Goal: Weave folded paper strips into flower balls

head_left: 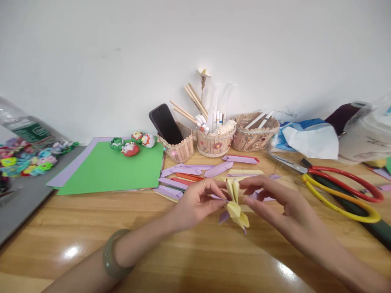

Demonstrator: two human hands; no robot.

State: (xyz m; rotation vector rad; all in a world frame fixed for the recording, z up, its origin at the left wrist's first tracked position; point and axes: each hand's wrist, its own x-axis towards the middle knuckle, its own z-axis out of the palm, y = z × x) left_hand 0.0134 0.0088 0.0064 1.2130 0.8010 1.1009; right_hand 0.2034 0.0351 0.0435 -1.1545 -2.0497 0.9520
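My left hand (195, 203) is closed in a pinch on a folded paper flower (234, 209) with pale yellow and purple petals, held a little above the table. Its thumb and forefinger meet at a purple piece on the flower's left side. Just right of the flower is my right hand (284, 207), thumb and forefinger apart. That forefinger's tip is close to the upper yellow petals; I cannot tell if it touches them. Behind both hands lie several folded purple paper strips (218, 169), mixed with red and pale yellow ones, some partly hidden by my fingers.
Green paper (116, 175) at left carries several small folded ornaments (130, 149). Along the wall stand wooden-stick baskets (216, 144), one with a phone (166, 124). Large red-and-yellow-handled scissors (342, 195) lie right, beside a tissue pack (310, 140). A grey board (27, 199) edges the left.
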